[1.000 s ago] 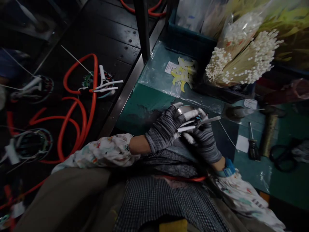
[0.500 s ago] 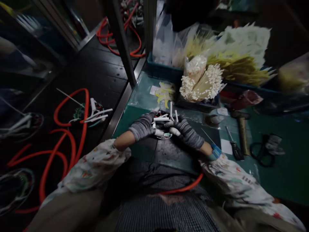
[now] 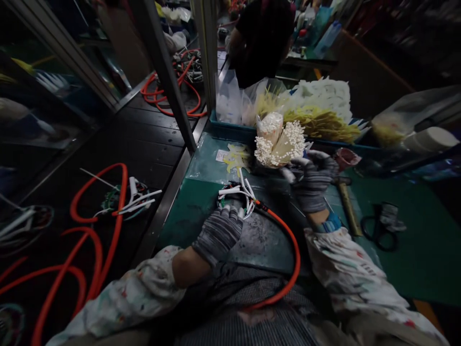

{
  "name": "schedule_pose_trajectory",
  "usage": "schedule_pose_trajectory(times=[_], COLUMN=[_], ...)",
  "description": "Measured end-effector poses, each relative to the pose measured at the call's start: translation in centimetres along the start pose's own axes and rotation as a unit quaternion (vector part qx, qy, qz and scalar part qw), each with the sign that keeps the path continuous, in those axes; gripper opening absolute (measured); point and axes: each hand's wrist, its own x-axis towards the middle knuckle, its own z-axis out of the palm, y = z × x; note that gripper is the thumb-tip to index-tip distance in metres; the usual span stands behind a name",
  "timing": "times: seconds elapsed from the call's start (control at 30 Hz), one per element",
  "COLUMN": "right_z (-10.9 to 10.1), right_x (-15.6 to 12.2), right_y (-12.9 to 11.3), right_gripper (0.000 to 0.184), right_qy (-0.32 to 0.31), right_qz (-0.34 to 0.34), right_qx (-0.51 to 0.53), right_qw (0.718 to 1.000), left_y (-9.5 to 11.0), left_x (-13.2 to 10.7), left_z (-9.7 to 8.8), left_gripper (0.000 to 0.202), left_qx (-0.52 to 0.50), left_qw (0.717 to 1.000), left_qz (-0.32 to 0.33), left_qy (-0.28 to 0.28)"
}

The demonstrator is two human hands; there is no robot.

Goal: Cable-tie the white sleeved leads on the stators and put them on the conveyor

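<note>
Coil assembly (image 3: 236, 198) with white sleeved leads, on green bench mat (image 3: 194, 211) | orange cable (image 3: 293, 254) leaves its right side | left hand (image 3: 219, 233) clamped on its near rim | right hand (image 3: 314, 185) well apart, beyond-right of assembly, just beside white-tipped bundle (image 3: 279, 142); fingers curled, grasp cannot be determined.

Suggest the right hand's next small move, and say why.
Likely pull one piece from the white-tipped bundle and carry it to the wired ring: the right hand is curled at the bundle's edge, while the left hand holds the ring on the mat.
</note>
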Motion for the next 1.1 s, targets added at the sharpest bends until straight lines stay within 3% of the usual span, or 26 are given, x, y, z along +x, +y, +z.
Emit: schedule_pose_trajectory(times=[0.07, 0.17, 0.27, 0.37, 0.43, 0.53, 0.63, 0.7, 0.83, 0.9, 0.97, 1.1], right_z=[0.6, 0.5, -1.9, -5.5, -7.1, -7.3, -6.6, -6.8, -8.6, -8.9, -8.3, -6.5], right_x=[1.2, 1.6, 1.0, 0.1, -0.9, -3.3, -6.3, -8.1, -10.9, -11.5, -11.3, -9.3], right_y=[0.7, -0.5, -3.5, -6.5, -7.8, -8.5, -8.5, -8.4, -8.6, -8.9, -9.4, -10.3], right_gripper=[0.032, 0.021, 0.012, 0.012, 0.016, 0.022, 0.017, 0.011, 0.017, 0.021, 0.019, 0.017], right_qy=[-0.02, -0.045, -0.068, -0.07, -0.11, -0.159, -0.112, -0.103, -0.227, -0.321, -0.387, -0.405], right_qz=[0.017, 0.023, 0.027, 0.12, 0.176, 0.172, 0.171, 0.188, 0.183, 0.173, 0.165, 0.163], right_qx=[-0.024, 0.03, 0.18, 0.3, 0.323, 0.274, 0.245, 0.271, 0.398, 0.408, 0.38, 0.402], right_qw=[0.999, 0.998, 0.981, 0.944, 0.924, 0.933, 0.948, 0.938, 0.87, 0.837, 0.824, 0.805], left_y=[-0.4, -1.5, -1.7, -0.8, -0.3, -0.4, -1.1, -1.3, -1.2, -1.3, -1.4, -1.6], left_x=[-0.8, -1.6, -2.0, -1.9, -1.5, -0.5, 0.1, 0.2, 0.3, 0.4, 0.5, 0.8], left_z=[0.4, 1.4, 2.9, 4.8, 6.0, 7.5, 8.2, 8.2, 7.9, 7.8, 7.7, 7.4], left_gripper=[0.039, 0.038, 0.035, 0.034, 0.039, 0.033, 0.029, 0.03, 0.025, 0.023, 0.023, 0.022], left_qx=[0.014, -0.005, -0.046, -0.093, -0.119, -0.147, -0.154, -0.157, -0.164, -0.167, -0.172, -0.179], left_qw=[1.0, 0.998, 0.992, 0.983, 0.979, 0.977, 0.976, 0.975, 0.97, 0.968, 0.967, 0.966], left_qz=[0.026, 0.046, 0.017, -0.026, -0.034, -0.018, -0.007, -0.003, -0.004, -0.004, -0.003, -0.01], left_qy=[0.0, 0.037, 0.113, 0.157, 0.159, 0.155, 0.156, 0.159, 0.181, 0.188, 0.185, 0.184])
